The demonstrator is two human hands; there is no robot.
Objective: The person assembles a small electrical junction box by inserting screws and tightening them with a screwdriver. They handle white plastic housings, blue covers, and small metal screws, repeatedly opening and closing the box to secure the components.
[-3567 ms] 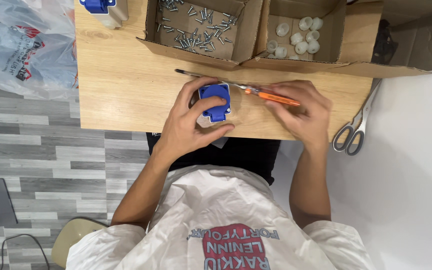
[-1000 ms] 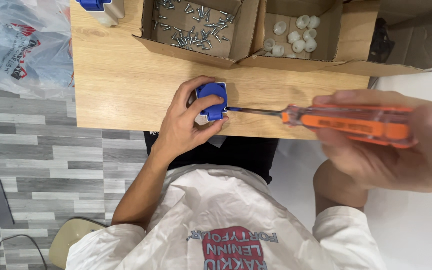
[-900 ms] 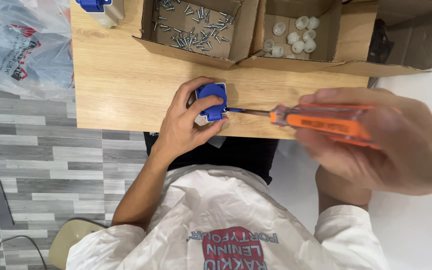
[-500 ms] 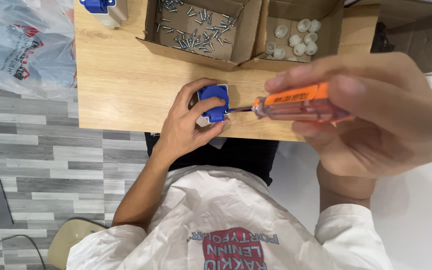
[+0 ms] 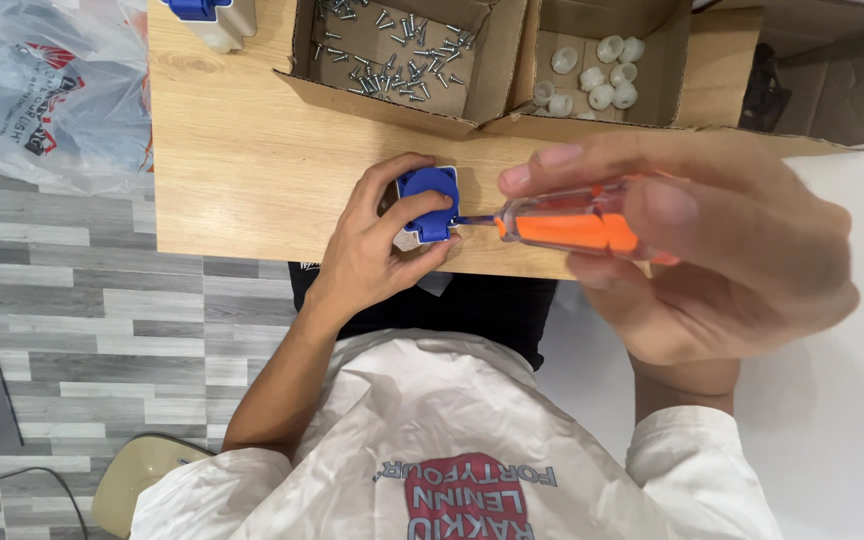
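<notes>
Blue plastic marks the small socket part (image 5: 428, 202), which sits at the near edge of the wooden desk (image 5: 242, 150), just left of the frame's centre. The left hand (image 5: 377, 250) is closed around it, fingers curled over its top and thumb pressed beneath, pinning it to the desk.

What has changed is the screwdriver (image 5: 562, 222). A few seconds ago it lay low along the desk under the right hand; then it was lifted and swung out to the right of the frame, and over the last second it has come back in. Now its thin metal tip reaches the right side of the blue part, and the right hand (image 5: 702, 250), large and close to the camera, grips the orange handle with fingers wrapped over it. The tool looks lined up for work on a fastener in that part, though the exact contact point is too small to make out.

Behind, in the upper middle, one cardboard box (image 5: 497, 75) holds loose screws (image 5: 392, 50) and white caps (image 5: 602, 80).
</notes>
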